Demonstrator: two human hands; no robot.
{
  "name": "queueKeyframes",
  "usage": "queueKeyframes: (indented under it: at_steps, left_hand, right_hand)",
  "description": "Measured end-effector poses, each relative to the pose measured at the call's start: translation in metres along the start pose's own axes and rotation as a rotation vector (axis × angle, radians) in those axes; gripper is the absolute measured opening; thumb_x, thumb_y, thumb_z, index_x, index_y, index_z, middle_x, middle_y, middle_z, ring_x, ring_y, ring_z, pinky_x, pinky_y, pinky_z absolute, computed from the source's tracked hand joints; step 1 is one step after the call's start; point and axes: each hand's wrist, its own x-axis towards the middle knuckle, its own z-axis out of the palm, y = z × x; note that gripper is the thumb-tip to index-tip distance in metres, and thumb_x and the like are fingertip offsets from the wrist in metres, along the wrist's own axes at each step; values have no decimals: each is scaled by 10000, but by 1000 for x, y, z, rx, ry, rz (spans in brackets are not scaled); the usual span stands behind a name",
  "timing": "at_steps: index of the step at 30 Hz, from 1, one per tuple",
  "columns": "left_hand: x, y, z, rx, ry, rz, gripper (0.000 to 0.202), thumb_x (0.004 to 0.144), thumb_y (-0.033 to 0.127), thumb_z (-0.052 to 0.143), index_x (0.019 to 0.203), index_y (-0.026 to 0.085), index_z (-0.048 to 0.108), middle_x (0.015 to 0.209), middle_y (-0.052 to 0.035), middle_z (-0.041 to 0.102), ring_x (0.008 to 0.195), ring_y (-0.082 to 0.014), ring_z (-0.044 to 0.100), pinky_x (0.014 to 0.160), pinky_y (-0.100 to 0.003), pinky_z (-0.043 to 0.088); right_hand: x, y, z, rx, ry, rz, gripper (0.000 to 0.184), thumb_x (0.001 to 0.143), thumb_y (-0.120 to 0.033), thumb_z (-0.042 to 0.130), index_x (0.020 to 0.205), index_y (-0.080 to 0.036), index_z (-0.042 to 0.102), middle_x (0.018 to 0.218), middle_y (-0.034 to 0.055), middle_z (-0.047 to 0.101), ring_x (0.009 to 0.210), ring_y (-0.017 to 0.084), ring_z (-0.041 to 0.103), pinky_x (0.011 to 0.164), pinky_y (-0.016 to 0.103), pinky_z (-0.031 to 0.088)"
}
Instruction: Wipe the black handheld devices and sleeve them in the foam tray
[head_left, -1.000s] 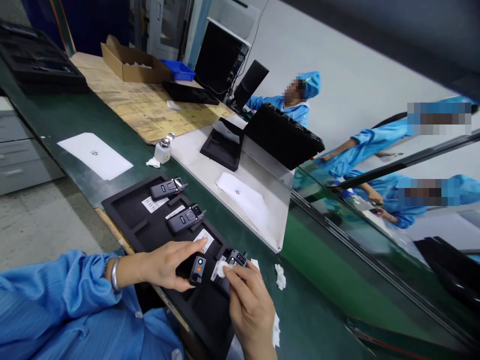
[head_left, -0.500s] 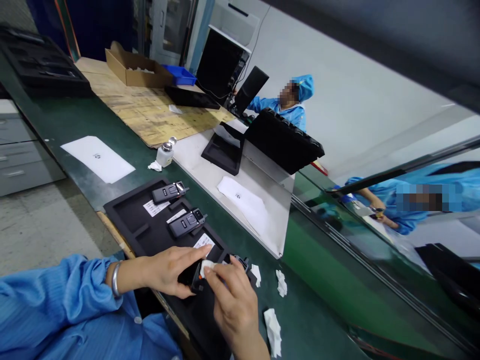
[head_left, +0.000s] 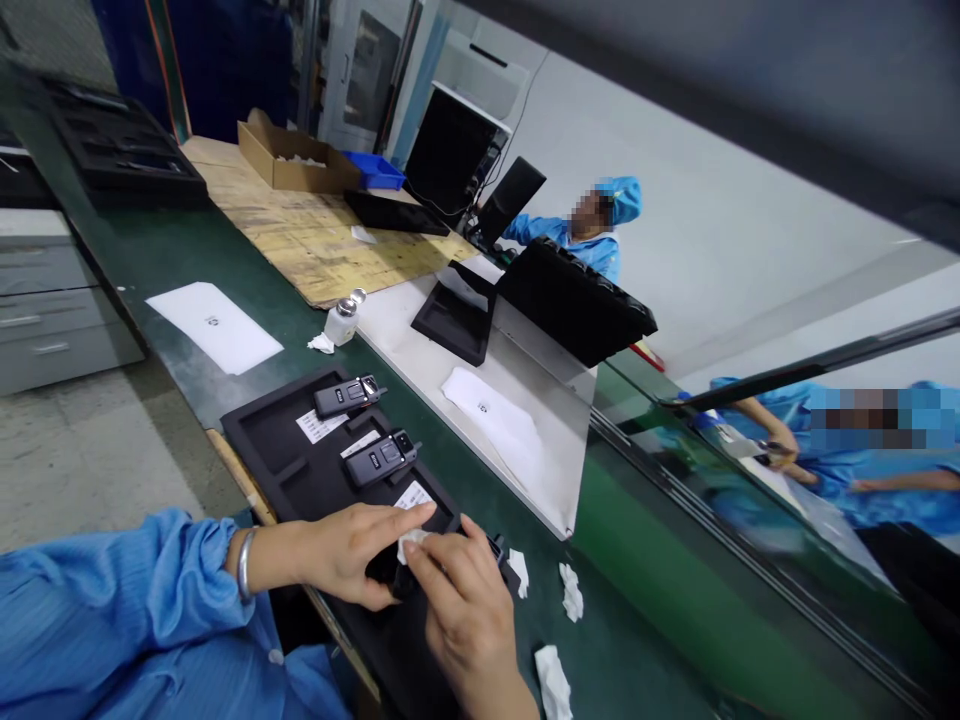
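My left hand (head_left: 356, 550) is closed around a black handheld radio (head_left: 403, 582), most of which the fingers hide. My right hand (head_left: 472, 605) pinches a crumpled white tissue (head_left: 409, 546) and presses it against the radio's end. Both hands are over a black foam tray (head_left: 259, 425). Two more radios lie face up in the tray, an upper one (head_left: 347, 397) and a lower one (head_left: 381, 459). White printed labels (head_left: 321, 426) show beside them. Part of another black device (head_left: 498, 545) shows behind my right hand.
Tissue scraps, including a crumpled piece (head_left: 570, 592), lie right of the tray. A pump bottle (head_left: 343, 320) stands beyond it. A white sheet (head_left: 214, 325) lies on the green bench at left. A white board (head_left: 559, 490) sits at right. Two people in blue work beyond.
The view has shifted, so the bench appears lower and further right. The tissue stays pressed to the radio, and the orange spot on the radio is now hidden.
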Motion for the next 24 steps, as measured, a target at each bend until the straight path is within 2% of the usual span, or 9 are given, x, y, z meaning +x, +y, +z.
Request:
queueKeyframes:
  at_steps: [4, 7, 11, 13, 15, 17, 19, 22, 24]
  left_hand:
    - [1, -3, 0, 4, 15, -35, 1021, 791, 301, 715, 1580, 99, 99, 1350, -225, 569, 1168, -301, 631, 947, -365, 565]
    - [0, -4, 2, 7, -16, -14, 1036, 782, 313, 714, 1581, 96, 90, 1317, -217, 593, 1127, -302, 651, 908, -367, 581]
    - [-1, -2, -1, 39, -44, -37, 1062, 784, 273, 707, 1587, 145, 24, 1431, -212, 506, 1245, -306, 583, 992, -387, 541]
    - [6, -1, -3, 62, -53, -148, 1074, 787, 272, 704, 1588, 191, -7, 1493, -194, 445, 1279, -293, 558, 1035, -387, 512]
    - [22, -1, -2, 122, -77, -326, 1084, 792, 292, 700, 1585, 208, -34, 1472, -183, 469, 1248, -287, 579, 1026, -392, 511]
    - [46, -4, 5, 239, -139, -511, 1073, 803, 328, 688, 1585, 179, -32, 1346, -177, 573, 1154, -301, 629, 971, -412, 530]
    - [73, -8, 16, 410, -263, -645, 1054, 814, 372, 673, 1585, 127, -1, 1170, -166, 651, 1022, -317, 672, 882, -421, 549]
    - [105, -15, 36, 607, -434, -697, 1002, 803, 361, 695, 1573, 61, 129, 1003, -175, 668, 863, -316, 683, 742, -391, 548]
    - [117, -15, 46, 669, -461, -682, 933, 808, 314, 708, 1557, 52, 218, 997, -205, 652, 862, -327, 665, 715, -393, 532]
  right_hand:
    - [1, 1, 1, -30, 36, -21, 311, 904, 14, 436, 1038, -124, 680, 967, 62, 652, 933, 138, 600, 1122, 371, 354]
    - [9, 2, 3, -31, 16, -24, 325, 923, -16, 406, 1029, -141, 687, 955, 55, 661, 918, 145, 602, 1125, 381, 343]
    - [9, 20, -3, -125, -31, 67, 333, 953, -49, 401, 1030, -187, 695, 955, 25, 677, 885, 152, 604, 1110, 431, 347]
    - [-10, 32, -12, -209, 34, 176, 311, 958, -60, 427, 1029, -193, 699, 963, 26, 672, 885, 147, 615, 1084, 423, 380]
    - [-40, 36, -20, -266, 140, 327, 266, 964, -98, 471, 1034, -197, 708, 977, 33, 669, 905, 149, 628, 1051, 400, 426]
    - [-75, 31, -22, -294, 225, 478, 228, 972, -153, 507, 1043, -202, 718, 991, 43, 671, 926, 156, 640, 994, 366, 478]
    - [-107, 20, -19, -313, 278, 567, 213, 976, -191, 525, 1043, -194, 727, 998, 56, 676, 924, 161, 652, 904, 321, 523]
    - [-148, 2, -11, -327, 328, 589, 207, 971, -206, 544, 1028, -170, 740, 992, 76, 682, 895, 164, 668, 799, 275, 551]
    - [-170, -8, -8, -333, 353, 607, 207, 963, -190, 548, 1016, -166, 747, 987, 86, 683, 886, 171, 674, 757, 260, 561]
